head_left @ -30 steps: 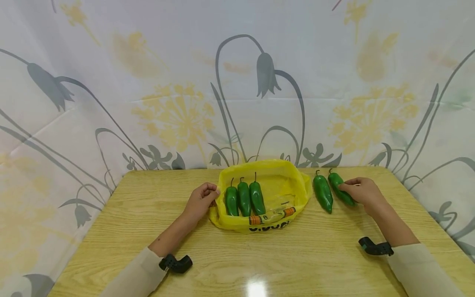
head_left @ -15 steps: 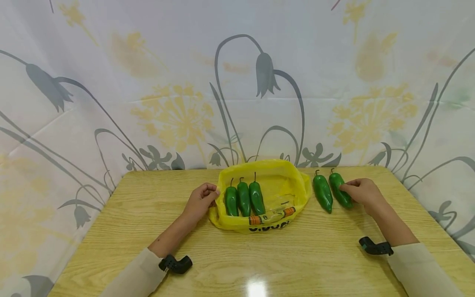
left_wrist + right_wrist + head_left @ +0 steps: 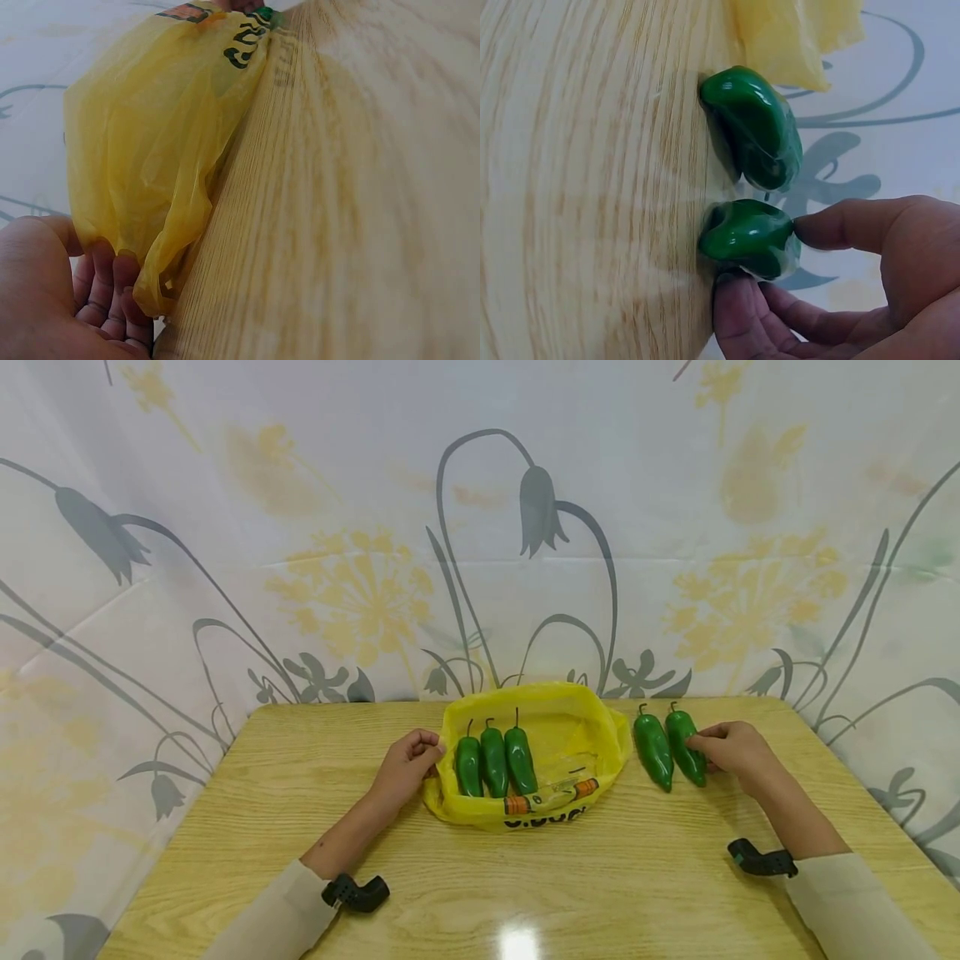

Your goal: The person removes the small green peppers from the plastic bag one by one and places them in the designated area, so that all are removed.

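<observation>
A yellow plastic bag point(image 3: 570, 735) lies open on the table, with three green chili peppers point(image 3: 493, 764) side by side in its left part. At its left end, my left hand point(image 3: 405, 768) pinches the bag's edge between thumb and fingers. To the right of the bag, two more green peppers lie on the tabletop. My right hand point(image 3: 735, 752) grips the outer pepper point(image 3: 746, 231) by its sides, thumb on one side and fingers on the other. The inner pepper point(image 3: 754, 124) lies close beside it, untouched, stem toward the wall.
The wooden table point(image 3: 480, 877) ends at a wall covering point(image 3: 480, 610) printed with flowers, just behind the bag and peppers. Dark wrist cameras sit on both forearms.
The outer pepper has turned and shifted slightly in my right hand, so its tip now points more toward me, nearly parallel to its neighbour. My left hand and the bag stay put.
</observation>
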Demonstrator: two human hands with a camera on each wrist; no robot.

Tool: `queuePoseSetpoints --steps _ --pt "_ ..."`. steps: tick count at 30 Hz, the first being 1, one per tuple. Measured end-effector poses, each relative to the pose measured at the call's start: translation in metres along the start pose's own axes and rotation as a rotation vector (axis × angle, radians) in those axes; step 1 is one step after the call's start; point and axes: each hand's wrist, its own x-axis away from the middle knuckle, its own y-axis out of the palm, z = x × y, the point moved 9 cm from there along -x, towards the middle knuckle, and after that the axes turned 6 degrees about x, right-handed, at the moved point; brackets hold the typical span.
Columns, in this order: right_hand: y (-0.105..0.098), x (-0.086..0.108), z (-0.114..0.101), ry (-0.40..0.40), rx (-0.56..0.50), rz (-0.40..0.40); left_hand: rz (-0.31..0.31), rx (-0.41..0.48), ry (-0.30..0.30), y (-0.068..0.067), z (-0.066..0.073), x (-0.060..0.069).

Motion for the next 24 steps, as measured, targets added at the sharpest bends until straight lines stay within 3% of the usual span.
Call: queuePoseSetpoints --steps 13,24 --pt "-0.005 0.006 -0.008 -0.017 0.065 0.051 0.004 -0.014 -0.008 -0.001 0.001 0.002" --pt "-0.015 0.018 -0.029 -0.082 0.039 0.171 -0.006 -0.010 -0.004 0.001 0.000 0.000"
